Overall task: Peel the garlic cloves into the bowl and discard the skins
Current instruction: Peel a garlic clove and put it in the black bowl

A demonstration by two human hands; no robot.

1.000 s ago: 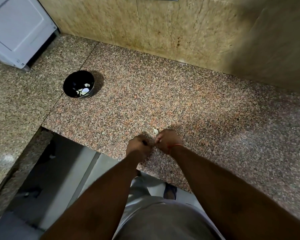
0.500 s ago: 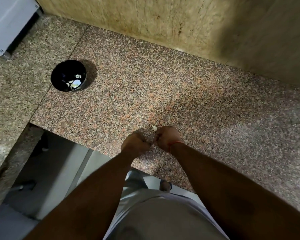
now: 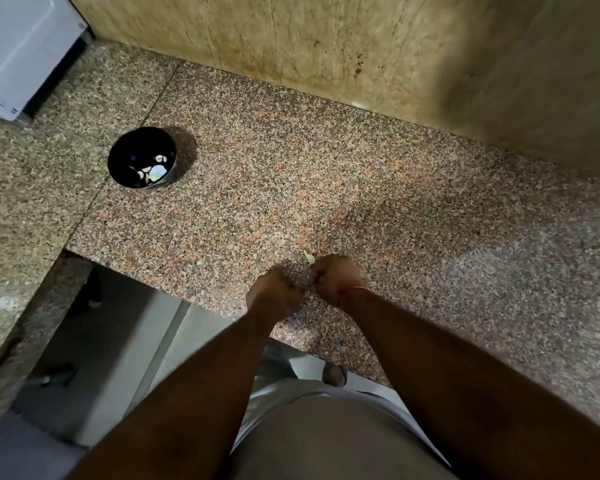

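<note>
both hands meet at lower centre, left hand (image 3: 274, 294) and right hand (image 3: 335, 277) curled tight; what they pinch is hidden. garlic skin (image 3: 309, 258) lies just beyond. black bowl (image 3: 132, 147) with peeled cloves (image 3: 155, 169) sits upper left on granite counter (image 3: 326, 185).

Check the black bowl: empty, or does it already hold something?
Not empty. The bowl stands upright on the counter with several pale pieces lying in its bottom, likely peeled cloves.
</note>
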